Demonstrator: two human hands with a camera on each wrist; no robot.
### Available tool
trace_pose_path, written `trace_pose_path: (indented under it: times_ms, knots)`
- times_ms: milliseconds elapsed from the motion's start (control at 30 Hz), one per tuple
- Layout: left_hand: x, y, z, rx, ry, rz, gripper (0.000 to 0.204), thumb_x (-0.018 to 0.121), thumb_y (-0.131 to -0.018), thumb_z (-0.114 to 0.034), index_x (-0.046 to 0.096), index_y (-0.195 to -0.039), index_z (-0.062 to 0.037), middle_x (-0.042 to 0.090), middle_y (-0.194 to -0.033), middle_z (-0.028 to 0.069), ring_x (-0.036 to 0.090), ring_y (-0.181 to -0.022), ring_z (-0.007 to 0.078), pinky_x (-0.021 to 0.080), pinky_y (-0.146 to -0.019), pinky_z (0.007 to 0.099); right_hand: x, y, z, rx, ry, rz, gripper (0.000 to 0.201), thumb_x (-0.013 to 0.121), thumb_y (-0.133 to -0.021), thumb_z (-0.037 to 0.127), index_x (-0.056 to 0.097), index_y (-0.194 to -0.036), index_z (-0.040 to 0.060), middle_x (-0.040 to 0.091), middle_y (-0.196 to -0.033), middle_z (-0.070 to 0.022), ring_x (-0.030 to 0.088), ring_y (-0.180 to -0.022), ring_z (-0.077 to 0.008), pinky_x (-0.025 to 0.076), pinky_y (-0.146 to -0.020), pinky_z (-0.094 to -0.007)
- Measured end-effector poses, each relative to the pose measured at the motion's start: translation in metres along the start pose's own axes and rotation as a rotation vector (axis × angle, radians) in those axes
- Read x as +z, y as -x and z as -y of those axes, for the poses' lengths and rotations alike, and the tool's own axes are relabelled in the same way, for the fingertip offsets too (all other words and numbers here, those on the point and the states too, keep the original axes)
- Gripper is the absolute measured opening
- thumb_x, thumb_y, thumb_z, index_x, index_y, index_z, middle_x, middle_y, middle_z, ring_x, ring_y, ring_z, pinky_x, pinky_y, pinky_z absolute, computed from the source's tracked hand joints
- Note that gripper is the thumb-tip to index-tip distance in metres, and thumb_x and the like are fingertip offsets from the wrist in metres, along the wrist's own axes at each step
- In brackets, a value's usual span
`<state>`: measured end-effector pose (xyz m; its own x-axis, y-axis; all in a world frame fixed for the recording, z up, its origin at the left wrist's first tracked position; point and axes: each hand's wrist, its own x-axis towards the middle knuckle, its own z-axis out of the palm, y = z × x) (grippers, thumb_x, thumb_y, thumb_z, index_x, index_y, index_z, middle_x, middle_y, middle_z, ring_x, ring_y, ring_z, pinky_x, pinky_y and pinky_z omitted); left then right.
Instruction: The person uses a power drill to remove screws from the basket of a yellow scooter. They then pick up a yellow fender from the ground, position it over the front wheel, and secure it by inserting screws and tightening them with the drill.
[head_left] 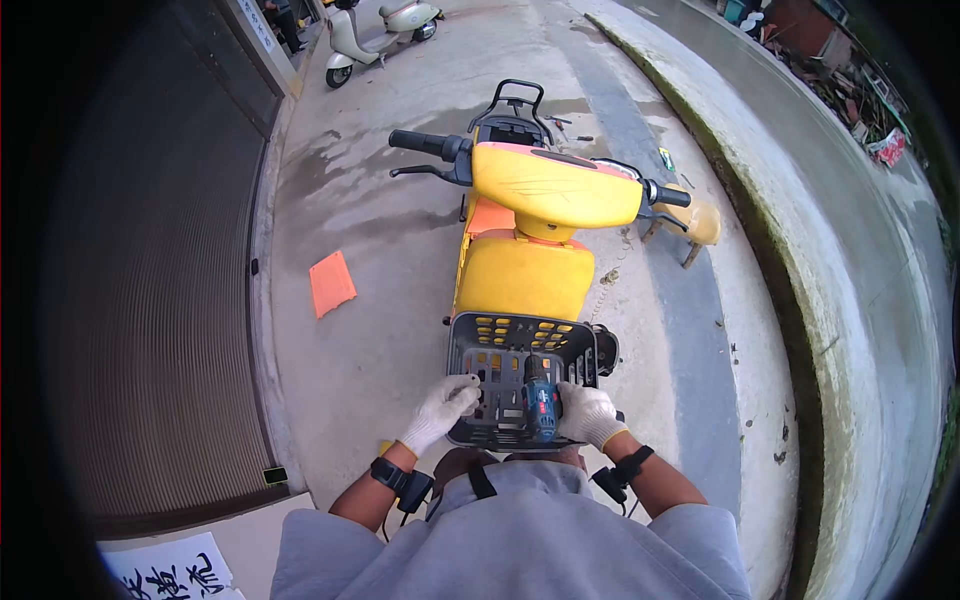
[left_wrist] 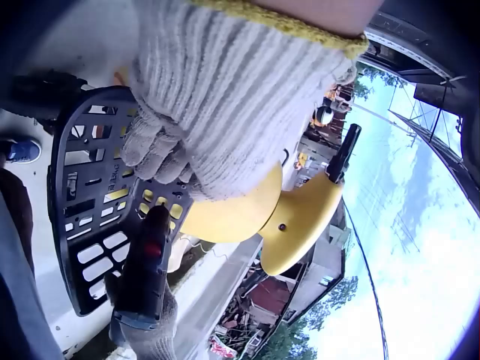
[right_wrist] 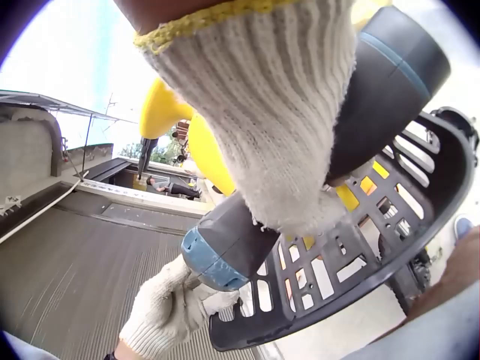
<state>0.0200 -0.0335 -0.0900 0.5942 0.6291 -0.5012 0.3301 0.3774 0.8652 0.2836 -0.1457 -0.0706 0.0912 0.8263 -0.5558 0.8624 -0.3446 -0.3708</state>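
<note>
"Drill (head_left: 540, 405) is sitting over the basket (head_left: 580, 350), right of its middle, chuck pointing toward the scooter (head_left: 525, 278). Who's holding it?"

"Right hand (head_left: 588, 412), gloved, is wrapping round it. Grip is closing snugly; the drill's bulk is probably calling for a full palm."

"And the left hand (head_left: 440, 408)?"

"Hovering at the basket's left side, fingers bending inward. Whether they're pinching anything small, or how narrow the gap is running, I'm not able to tell."

"Why there?"

"Seems to be keeping close to the slotted wall while leaving the drill its room. Basket is facing the wearer, at the scooter's front, so both hands are reaching it without stretching."

"Further out?"

"Handlebars are spreading beyond the yellow front. An orange panel (head_left: 332, 284) is lying flat on the concrete, left, well apart. A stool (head_left: 705, 222) is standing right, by the handlebar. Second scooter (head_left: 375, 45) is waiting farther off, near the wall, presumably parked out of the way."
</note>
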Motion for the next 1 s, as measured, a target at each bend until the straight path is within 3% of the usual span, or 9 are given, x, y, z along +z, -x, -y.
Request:
trace_pose_path:
  times_ms: [100, 233, 300, 433, 567, 633, 700, 800, 1000]
  knots:
    - [-0.015, 0.049, 0.019, 0.135, -0.095, -0.106, 0.041, 0.056, -0.096, -0.015, 0.05, -0.133, 0.0022, 0.061, -0.12, 0.0101, 0.062, -0.109, 0.0186, 0.051, -0.093, 0.0314, 0.016, 0.029, -0.019, 0.085, -0.056, -0.173, 0.063, 0.071, -0.072, 0.051, 0.06, -0.118, 0.0092, 0.069, -0.107, -0.0161, 0.067, -0.1, -0.0334, 0.054, -0.084, -0.041]
    - [-0.011, 0.09, 0.058, 0.8, -0.602, -0.132, 0.04, 0.057, -0.09, -0.008, 0.055, -0.13, -0.0063, 0.056, -0.129, 0.0193, 0.057, -0.119, 0.0358, 0.046, -0.101, 0.0414, 0.052, 0.083, -0.045, 0.256, -0.121, -0.426, 0.054, 0.073, -0.076, 0.039, 0.058, -0.119, 0.0102, 0.07, -0.1, -0.015, 0.068, -0.094, -0.034, 0.054, -0.081, -0.0413]
    - [-0.012, 0.111, 0.093, 0.763, -0.768, -0.226, 0.039, 0.056, -0.09, -0.013, 0.056, -0.129, -0.0075, 0.055, -0.131, 0.0195, 0.055, -0.119, 0.0388, 0.045, -0.102, 0.0443, 0.074, 0.109, -0.06, 0.42, -0.225, -0.414, 0.052, 0.076, -0.074, 0.035, 0.059, -0.117, 0.01, 0.071, -0.099, -0.0124, 0.069, -0.093, -0.0308, 0.054, -0.081, -0.0399]
    - [-0.039, 0.141, 0.21, -0.189, -0.642, -0.064, 0.04, 0.053, -0.089, -0.037, 0.067, -0.116, -0.0108, 0.066, -0.117, 0.0164, 0.06, -0.111, 0.0354, 0.047, -0.096, 0.0439, 0.133, 0.153, -0.103, 0.523, -0.124, -0.52, 0.042, 0.069, -0.079, 0.037, 0.063, -0.107, 0.0074, 0.071, -0.089, -0.0185, 0.069, -0.088, -0.0376, 0.053, -0.077, -0.0444]
    - [-0.066, 0.223, 0.407, -0.642, -0.694, -0.659, 0.032, 0.054, -0.083, -0.031, 0.072, -0.089, -0.0059, 0.07, -0.095, 0.0192, 0.067, -0.089, 0.0376, 0.051, -0.083, 0.0495, 0.17, 0.191, -0.144, 0.689, 0.089, -0.091, 0.052, 0.081, -0.065, 0.041, 0.07, -0.099, 0.0029, 0.072, -0.096, -0.0203, 0.069, -0.096, -0.0365, 0.054, -0.082, -0.0451]
    - [-0.072, 0.277, 0.531, -0.618, -0.751, -0.694, 0.033, 0.053, -0.084, -0.031, 0.071, -0.086, -0.004, 0.069, -0.095, 0.0213, 0.065, -0.09, 0.0403, 0.05, -0.083, 0.0513, 0.185, 0.196, -0.159, 0.647, 0.18, -0.028, 0.042, 0.078, -0.066, 0.036, 0.072, -0.086, -0.0003, 0.073, -0.086, -0.019, 0.071, -0.086, -0.0334, 0.055, -0.076, -0.0419]
    - [-0.06, 0.355, 0.457, -0.698, -0.482, -0.807, 0.034, 0.051, -0.086, -0.031, 0.071, -0.089, -0.0033, 0.068, -0.099, 0.0224, 0.063, -0.094, 0.0428, 0.05, -0.086, 0.0505, 0.189, 0.197, -0.164, 0.578, 0.19, 0.035, 0.04, 0.077, -0.066, 0.035, 0.072, -0.084, -0.0004, 0.072, -0.084, -0.0185, 0.071, -0.083, -0.0326, 0.055, -0.075, -0.0412]
    - [-0.055, 0.427, 0.433, -0.774, -0.547, -0.888, 0.036, 0.05, -0.088, -0.032, 0.069, -0.095, -0.0028, 0.067, -0.104, 0.0224, 0.062, -0.098, 0.0443, 0.049, -0.088, 0.05, 0.193, 0.195, -0.161, 0.499, 0.173, 0.125, 0.037, 0.076, -0.066, 0.033, 0.071, -0.081, -0.0004, 0.072, -0.08, -0.0177, 0.071, -0.08, -0.0313, 0.055, -0.073, -0.0401]
    - [-0.036, 0.451, 0.369, -0.71, -0.415, -1.165, 0.031, 0.053, -0.088, -0.028, 0.07, -0.099, -0.0048, 0.07, -0.099, 0.0201, 0.067, -0.093, 0.0388, 0.053, -0.083, 0.0478, 0.197, 0.191, -0.146, 0.383, 0.144, 0.28, 0.031, 0.074, -0.067, 0.03, 0.071, -0.075, -0.0006, 0.071, -0.074, -0.0162, 0.071, -0.072, -0.0288, 0.055, -0.069, -0.038]
